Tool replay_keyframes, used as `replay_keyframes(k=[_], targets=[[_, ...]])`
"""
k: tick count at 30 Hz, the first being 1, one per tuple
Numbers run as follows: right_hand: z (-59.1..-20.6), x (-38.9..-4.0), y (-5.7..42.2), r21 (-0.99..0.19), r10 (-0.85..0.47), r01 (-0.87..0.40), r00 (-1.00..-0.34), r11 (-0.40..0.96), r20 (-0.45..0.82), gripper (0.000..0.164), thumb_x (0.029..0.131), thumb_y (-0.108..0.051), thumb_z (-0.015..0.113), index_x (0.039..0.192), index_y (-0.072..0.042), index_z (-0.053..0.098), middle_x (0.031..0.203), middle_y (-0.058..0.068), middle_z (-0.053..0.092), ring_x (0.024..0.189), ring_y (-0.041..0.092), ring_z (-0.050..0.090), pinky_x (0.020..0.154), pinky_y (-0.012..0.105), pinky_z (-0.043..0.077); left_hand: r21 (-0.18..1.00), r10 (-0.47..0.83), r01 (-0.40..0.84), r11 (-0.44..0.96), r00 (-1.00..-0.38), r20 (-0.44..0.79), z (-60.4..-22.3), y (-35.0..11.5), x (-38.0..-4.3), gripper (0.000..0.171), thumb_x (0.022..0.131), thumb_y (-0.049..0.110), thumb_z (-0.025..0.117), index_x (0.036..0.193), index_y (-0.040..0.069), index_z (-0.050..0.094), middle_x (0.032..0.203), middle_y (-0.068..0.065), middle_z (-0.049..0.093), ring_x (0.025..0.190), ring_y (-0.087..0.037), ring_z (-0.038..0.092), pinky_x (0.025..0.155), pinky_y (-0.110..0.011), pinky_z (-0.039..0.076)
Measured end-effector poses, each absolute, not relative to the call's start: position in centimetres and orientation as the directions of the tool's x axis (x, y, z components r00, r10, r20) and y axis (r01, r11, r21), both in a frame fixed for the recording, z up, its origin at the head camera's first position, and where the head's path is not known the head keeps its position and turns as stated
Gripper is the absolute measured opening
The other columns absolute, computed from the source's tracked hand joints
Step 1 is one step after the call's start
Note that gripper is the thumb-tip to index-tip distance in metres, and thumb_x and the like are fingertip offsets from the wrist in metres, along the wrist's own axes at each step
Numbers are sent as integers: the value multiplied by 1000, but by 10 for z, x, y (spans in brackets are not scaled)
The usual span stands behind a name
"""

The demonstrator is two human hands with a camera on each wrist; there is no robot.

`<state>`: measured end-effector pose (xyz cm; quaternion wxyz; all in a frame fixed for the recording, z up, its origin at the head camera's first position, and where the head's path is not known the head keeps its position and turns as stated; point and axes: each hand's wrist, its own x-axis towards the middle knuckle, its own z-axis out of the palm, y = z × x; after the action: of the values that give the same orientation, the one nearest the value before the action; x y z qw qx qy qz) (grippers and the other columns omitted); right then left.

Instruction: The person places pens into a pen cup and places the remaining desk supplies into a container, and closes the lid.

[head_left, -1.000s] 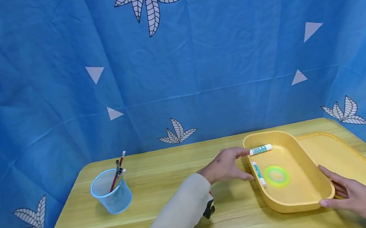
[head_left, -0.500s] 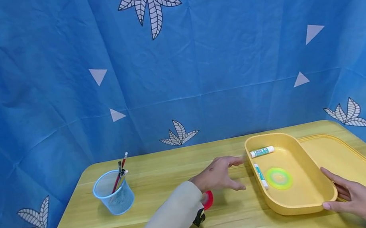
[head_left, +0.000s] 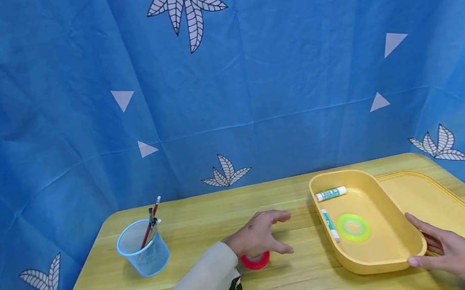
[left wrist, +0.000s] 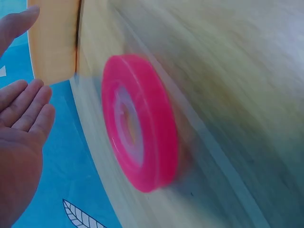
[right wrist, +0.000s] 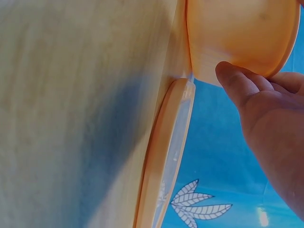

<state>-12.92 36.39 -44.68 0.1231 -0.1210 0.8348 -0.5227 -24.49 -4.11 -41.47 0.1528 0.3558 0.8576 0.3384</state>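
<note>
My left hand (head_left: 260, 235) hovers over the table with thumb and fingers spread, holding nothing. Partly behind its wrist is a red tape roll (head_left: 257, 263), lying flat; the left wrist view shows this pinkish-red roll (left wrist: 159, 128) large and close. My right hand (head_left: 446, 250) holds the near right corner of a yellow plastic box (head_left: 375, 267), thumb on the front and fingers along the right side. Inside the box lie two glue sticks (head_left: 331, 193) and a yellow-green ring (head_left: 353, 227), likely another tape roll.
A yellow lid (head_left: 437, 208) lies flat to the right of the box, partly behind it. At the left stands a light blue mesh pen cup (head_left: 146, 254) with several pencils and pens. A blue curtain (head_left: 223, 90) hangs behind the wooden table (head_left: 206, 211).
My left hand has moved left, away from the box's left wall, uncovering the red tape roll that the forearm hid. The right hand and the box stay in place.
</note>
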Motion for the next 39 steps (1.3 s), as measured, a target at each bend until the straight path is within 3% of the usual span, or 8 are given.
replay_keyframes(k=[10,19,24,39], targets=[[-449,-128,365,-884,-334,-107,-941,455,-58,89,98,-5,63,151,15,-5,148,49,0,112,-25,35,83,12,50,668,694,500,552,-719,-36,-416,-59,-246,80,80,27,86,148,10,48,147,1,51,135,-22,46,108,-36,42],[-450,-129,365,-881,-332,-109,-942,460,-57,88,98,-4,63,151,15,-5,147,50,1,112,-26,34,83,11,49,718,651,404,566,-754,-89,-426,-83,-246,79,77,22,88,146,10,50,142,2,54,130,-25,48,85,-26,55],[-449,-128,366,-847,-323,-122,-944,517,-61,88,98,-7,64,151,15,-3,148,50,6,111,-26,34,83,10,48,735,630,362,573,-769,-112,-431,-92,-245,80,77,21,88,146,10,50,142,2,54,130,-24,49,88,-26,54],[-449,-131,366,-883,-368,-139,-929,448,-40,87,98,-2,61,150,16,-7,145,53,0,113,-25,36,83,11,49,709,620,376,597,-777,-110,-437,-109,-244,78,74,19,91,141,4,54,139,-3,59,126,-18,54,105,-31,44]])
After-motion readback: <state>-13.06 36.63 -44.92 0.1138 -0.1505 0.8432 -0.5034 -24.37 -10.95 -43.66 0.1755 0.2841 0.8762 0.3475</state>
